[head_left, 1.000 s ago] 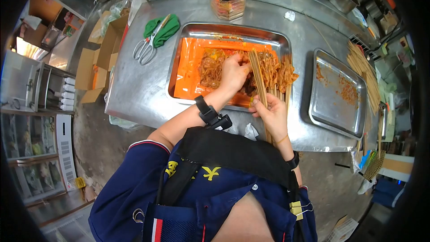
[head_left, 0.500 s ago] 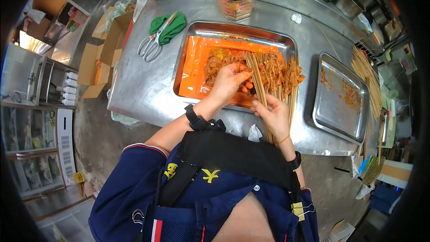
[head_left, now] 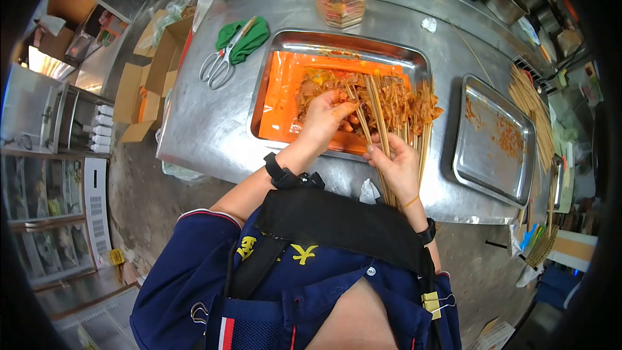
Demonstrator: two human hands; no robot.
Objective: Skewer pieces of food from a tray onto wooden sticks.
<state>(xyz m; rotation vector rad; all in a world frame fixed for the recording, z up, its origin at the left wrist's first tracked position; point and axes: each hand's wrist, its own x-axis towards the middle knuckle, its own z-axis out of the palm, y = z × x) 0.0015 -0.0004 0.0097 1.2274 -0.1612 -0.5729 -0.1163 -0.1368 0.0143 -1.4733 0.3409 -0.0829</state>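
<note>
My left hand [head_left: 326, 118] is over the big steel tray [head_left: 337, 42], fingers pinched on a piece of marinated meat at the tip of a bamboo skewer [head_left: 358, 116]. My right hand [head_left: 396, 167] grips a bundle of bamboo skewers [head_left: 381, 131] at the tray's near rim, their tips reaching into the meat pile [head_left: 385, 100]. The tray is lined with orange plastic [head_left: 278, 100]. Finished meat skewers [head_left: 424, 113] lie along the tray's right side.
A second steel tray [head_left: 495, 146] with sauce smears sits to the right, with loose bare skewers [head_left: 531, 110] beyond it. Scissors [head_left: 220, 65] on a green cloth lie at the left. A clear container [head_left: 340, 3] stands behind. Cardboard boxes [head_left: 146, 84] are on the floor left.
My left hand lifted out of the meat pile and drew back to a single skewer's tip with a piece of meat. One skewer now stands apart from the bundle.
</note>
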